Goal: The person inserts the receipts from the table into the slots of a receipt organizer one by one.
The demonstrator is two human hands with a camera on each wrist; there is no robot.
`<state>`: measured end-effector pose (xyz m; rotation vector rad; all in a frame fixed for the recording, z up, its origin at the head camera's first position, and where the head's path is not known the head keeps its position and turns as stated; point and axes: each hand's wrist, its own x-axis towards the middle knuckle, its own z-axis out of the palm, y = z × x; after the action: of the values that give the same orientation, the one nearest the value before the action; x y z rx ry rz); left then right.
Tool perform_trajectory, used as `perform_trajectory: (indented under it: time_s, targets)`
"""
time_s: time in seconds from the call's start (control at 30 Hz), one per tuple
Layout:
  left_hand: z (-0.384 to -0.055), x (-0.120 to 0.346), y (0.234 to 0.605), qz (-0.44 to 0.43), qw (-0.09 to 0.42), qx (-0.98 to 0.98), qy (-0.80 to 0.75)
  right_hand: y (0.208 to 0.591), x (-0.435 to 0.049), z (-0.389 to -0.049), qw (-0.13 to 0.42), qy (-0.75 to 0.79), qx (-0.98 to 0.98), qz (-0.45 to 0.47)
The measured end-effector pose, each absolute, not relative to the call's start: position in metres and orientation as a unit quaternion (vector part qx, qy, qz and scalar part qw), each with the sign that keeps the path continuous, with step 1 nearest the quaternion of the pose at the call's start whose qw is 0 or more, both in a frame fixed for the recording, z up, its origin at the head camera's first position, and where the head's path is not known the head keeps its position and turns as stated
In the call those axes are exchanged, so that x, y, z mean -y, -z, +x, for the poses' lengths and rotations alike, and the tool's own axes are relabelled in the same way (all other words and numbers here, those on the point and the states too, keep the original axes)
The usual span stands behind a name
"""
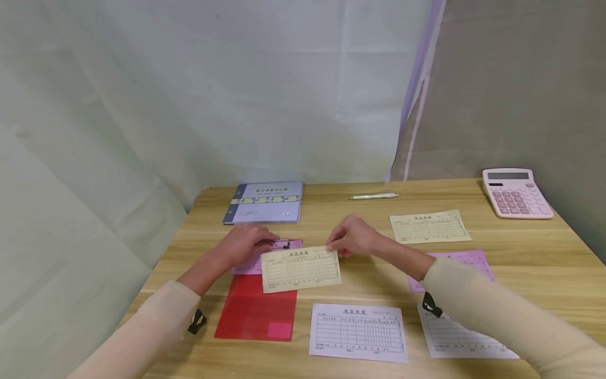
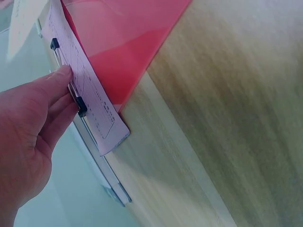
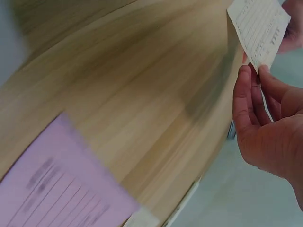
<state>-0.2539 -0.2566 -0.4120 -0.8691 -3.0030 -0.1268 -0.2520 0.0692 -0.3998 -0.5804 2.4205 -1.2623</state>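
A red clipboard (image 1: 255, 305) lies on the table with a pink receipt slip (image 2: 102, 120) at its top end, under a metal clip (image 2: 81, 107) with black ends. My left hand (image 1: 246, 243) grips this clip, thumb on top and fingers beneath. By its upper right corner, my right hand (image 1: 355, 236) pinches a pale yellow receipt slip (image 1: 300, 271) between thumb and fingers. In the head view the yellow slip overlaps the clipboard and hides part of the pink slip.
A notebook (image 1: 267, 204) lies at the back left, a white pen (image 1: 374, 196) at the back middle and a pink calculator (image 1: 516, 193) at the back right. Another yellow slip (image 1: 430, 227), a pink slip (image 1: 466, 261) and white slips (image 1: 358, 332) lie around my right arm.
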Motion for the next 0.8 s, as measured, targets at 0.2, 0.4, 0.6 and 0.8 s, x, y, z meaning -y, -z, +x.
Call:
perform_trajectory:
  time_s: [0.2,0.4,0.6,0.8]
  targets:
    - [-0.254,0.257,0.410,-0.278,0.001,0.960,0.040,0.406,-0.041,-0.253,0.173,0.440,-0.855,-0.215]
    - [-0.256,0.254,0.408,-0.274,-0.011,0.960,0.052,0.409,-0.023,-0.255,0.161,0.433,-0.857,-0.227]
    - [-0.258,0.254,0.409,-0.277,-0.013,0.959,0.055,0.413,-0.006,-0.259,0.149,0.424,-0.862,-0.235]
    - [-0.257,0.256,0.409,-0.294,0.004,0.954,0.051,0.418,0.008,-0.261,0.149,0.421,-0.864,-0.231]
